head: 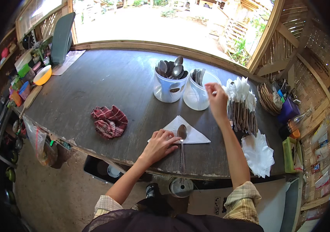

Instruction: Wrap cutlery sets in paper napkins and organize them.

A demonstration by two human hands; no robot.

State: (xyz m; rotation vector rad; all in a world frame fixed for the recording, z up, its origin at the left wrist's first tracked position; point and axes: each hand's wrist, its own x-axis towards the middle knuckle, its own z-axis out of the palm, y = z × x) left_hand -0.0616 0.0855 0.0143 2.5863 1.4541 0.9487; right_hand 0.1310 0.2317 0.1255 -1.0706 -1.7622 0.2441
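A folded white paper napkin (195, 134) lies on the dark wooden table, with a metal spoon (182, 132) on it, its handle pointing towards me. My left hand (161, 145) rests flat at the napkin's left side, fingertips at the spoon's neck. Raised by the rim of a clear plastic tub (197, 100), my right hand (217, 100) has thumb and forefinger close together; whether it holds anything I cannot tell. Forks (198, 76) stand in that tub. Left of it, a second plastic tub (169, 91) holds several spoons (177, 70). Napkin-wrapped cutlery (241, 104) is piled to the right.
A red checked cloth (110, 121) lies crumpled at left. Loose white napkins (258, 153) are stacked near the right front edge, beside a green plastic basket (292, 155). A yellow bowl (43, 76) and wooden paddle (32, 97) sit at far left. A wooden window sill (153, 47) borders the back.
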